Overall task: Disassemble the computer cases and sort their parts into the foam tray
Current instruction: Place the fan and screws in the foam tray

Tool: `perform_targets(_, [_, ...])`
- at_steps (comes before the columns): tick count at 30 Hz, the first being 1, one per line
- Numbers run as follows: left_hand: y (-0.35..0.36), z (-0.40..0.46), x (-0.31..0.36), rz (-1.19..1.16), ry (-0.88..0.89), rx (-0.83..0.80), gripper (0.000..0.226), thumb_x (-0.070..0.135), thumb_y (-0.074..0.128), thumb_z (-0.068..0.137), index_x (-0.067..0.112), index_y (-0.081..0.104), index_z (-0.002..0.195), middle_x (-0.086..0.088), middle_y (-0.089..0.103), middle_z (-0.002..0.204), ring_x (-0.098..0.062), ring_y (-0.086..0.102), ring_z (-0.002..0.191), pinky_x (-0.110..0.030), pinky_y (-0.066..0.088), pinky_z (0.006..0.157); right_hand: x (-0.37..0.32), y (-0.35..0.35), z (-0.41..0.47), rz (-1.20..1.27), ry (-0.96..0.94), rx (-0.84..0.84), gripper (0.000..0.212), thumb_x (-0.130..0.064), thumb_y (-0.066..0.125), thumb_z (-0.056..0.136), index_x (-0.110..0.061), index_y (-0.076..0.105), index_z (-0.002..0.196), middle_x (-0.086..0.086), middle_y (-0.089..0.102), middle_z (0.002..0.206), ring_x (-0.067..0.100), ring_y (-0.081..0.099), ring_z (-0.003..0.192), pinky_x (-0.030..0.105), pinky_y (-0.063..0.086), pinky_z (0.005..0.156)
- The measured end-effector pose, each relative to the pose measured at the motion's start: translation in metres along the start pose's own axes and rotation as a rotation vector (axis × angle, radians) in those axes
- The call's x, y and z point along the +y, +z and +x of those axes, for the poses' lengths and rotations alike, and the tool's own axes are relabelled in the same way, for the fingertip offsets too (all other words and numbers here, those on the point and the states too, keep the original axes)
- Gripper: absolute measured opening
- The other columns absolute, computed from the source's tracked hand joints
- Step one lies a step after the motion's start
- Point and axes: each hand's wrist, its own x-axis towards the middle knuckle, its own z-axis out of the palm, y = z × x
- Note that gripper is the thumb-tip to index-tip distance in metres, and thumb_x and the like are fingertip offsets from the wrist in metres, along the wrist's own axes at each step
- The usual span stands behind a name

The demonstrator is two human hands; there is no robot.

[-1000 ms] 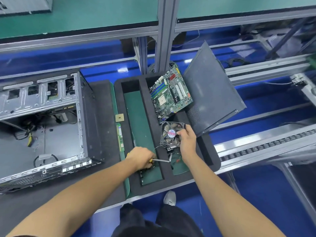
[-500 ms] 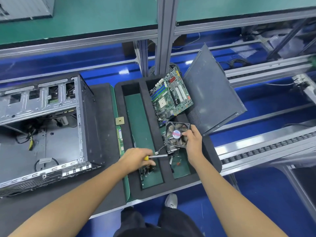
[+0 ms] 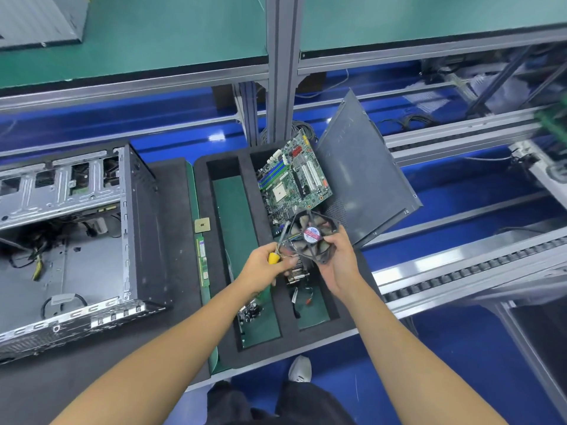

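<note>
**Both hands busy above the foam tray**

Right hand (image 3: 339, 262) grips a black cooling fan (image 3: 313, 236) by its lower right edge, fingers curled round the frame, the fan tilted up so its red-and-white hub label faces the camera. Left hand (image 3: 265, 266) is closed round a yellow-handled screwdriver (image 3: 273, 257); only a bit of the handle shows between the fingers, and the shaft is hidden behind the hand and the fan, so I cannot tell where its tip sits. Thin wires run from the fan toward the left hand, too fine to follow. Beneath both hands a metal heatsink (image 3: 296, 273) is mostly covered; whether it is still joined to the fan is unclear.

Directly under the hands lies the black foam tray (image 3: 260, 216), its near right compartment holding small wired parts that are hard to make out. Just beyond the fan a green motherboard (image 3: 294, 179) leans in the far compartment, and past the right hand a grey side panel (image 3: 365, 176) rests tilted against the tray. Left of the left hand a memory stick (image 3: 201, 259) and a small square chip (image 3: 202, 225) lie along the tray's edge. Further left, the opened computer case (image 3: 76, 228) is cut off by the frame.
</note>
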Motion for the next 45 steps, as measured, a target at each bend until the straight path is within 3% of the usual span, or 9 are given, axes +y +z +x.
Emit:
perform_targets(6, [0.000,0.005,0.004,-0.251,-0.037,0.141,0.036,0.020,0.082,0.087,0.011,0.060,0.114,0.004,0.068,0.081,-0.016,0.051,0.061,-0.028,0.043,0.047,0.017,-0.013,0.000,-0.410,0.048,0.141,0.026,0.007,0.052,0.083,-0.018,0.055,0.090,0.001,0.064,0.085,0.014,0.058,0.079,0.022,0.047,0.066])
perform_targets(9, [-0.004,0.006,0.006,-0.055,-0.044,0.217,0.031,0.035,0.082,0.088,0.014,0.063,0.098,0.005,0.061,0.068,-0.018,0.051,0.051,-0.030,0.043,0.051,0.023,-0.030,-0.001,-0.721,0.051,0.020,0.023,0.011,0.055,0.080,-0.007,0.058,0.095,0.006,0.064,0.080,0.017,0.053,0.073,0.029,0.046,0.067])
perform_targets(15, [-0.007,-0.009,-0.012,0.368,-0.014,0.141,0.030,0.045,0.082,0.085,0.024,0.061,0.090,0.018,0.058,0.066,-0.001,0.050,0.054,-0.016,0.037,0.053,0.023,-0.047,0.000,-1.026,-0.092,0.045,0.056,0.021,0.036,0.076,-0.022,0.057,0.107,0.004,0.066,0.103,0.014,0.065,0.093,0.036,0.056,0.081])
perform_targets(23, [-0.012,-0.030,-0.038,0.260,-0.134,0.236,0.040,0.051,0.079,0.086,0.018,0.056,0.084,0.006,0.052,0.063,-0.012,0.045,0.051,-0.035,0.044,0.053,0.022,-0.041,0.020,-1.801,0.527,-0.487,0.031,0.006,0.051,0.094,0.001,0.057,0.124,0.024,0.062,0.124,0.040,0.064,0.111,0.050,0.054,0.095])
perform_targets(26, [-0.013,-0.036,-0.040,0.213,-0.151,0.267,0.044,0.050,0.078,0.087,0.011,0.058,0.092,-0.001,0.054,0.067,-0.015,0.048,0.052,-0.037,0.045,0.052,0.023,-0.035,0.032,-1.775,0.591,-0.504,0.033,0.006,0.042,0.096,0.001,0.055,0.127,0.025,0.062,0.125,0.039,0.061,0.114,0.050,0.052,0.098])
perform_targets(29, [-0.017,-0.042,-0.041,0.196,-0.149,0.307,0.044,0.048,0.078,0.088,0.011,0.054,0.086,0.009,0.049,0.060,-0.016,0.046,0.053,-0.037,0.043,0.056,0.023,-0.027,0.037,-1.767,0.549,-0.545,0.055,0.006,0.033,0.094,-0.015,0.052,0.141,0.011,0.063,0.115,0.027,0.060,0.097,0.030,0.048,0.076])
perform_targets(33, [-0.017,-0.047,-0.039,0.170,-0.137,0.334,0.043,0.044,0.081,0.087,0.012,0.052,0.083,0.009,0.051,0.061,-0.014,0.045,0.056,-0.034,0.039,0.060,0.020,-0.021,0.044,-1.641,0.460,-0.497,0.070,0.009,0.028,0.094,-0.023,0.038,0.155,0.009,0.055,0.142,0.026,0.055,0.118,0.025,0.041,0.086])
perform_targets(40, [-0.001,-0.042,-0.020,0.250,-0.088,0.338,0.027,0.032,0.086,0.083,0.024,0.061,0.090,0.013,0.063,0.071,-0.001,0.053,0.057,-0.015,0.039,0.054,0.002,-0.010,0.054,-1.120,0.589,-0.209,0.029,0.001,0.043,0.093,-0.003,0.065,0.111,0.015,0.065,0.092,0.032,0.064,0.082,0.047,0.061,0.078])
perform_targets(45, [0.012,-0.018,0.004,0.497,0.014,0.262,0.027,0.020,0.084,0.081,0.030,0.065,0.098,0.012,0.073,0.091,-0.015,0.066,0.087,-0.032,0.053,0.075,-0.034,-0.002,0.060,-1.223,0.506,-0.323,0.042,-0.034,0.043,0.086,-0.011,0.072,0.105,0.007,0.078,0.095,0.027,0.074,0.091,0.019,0.052,0.062])
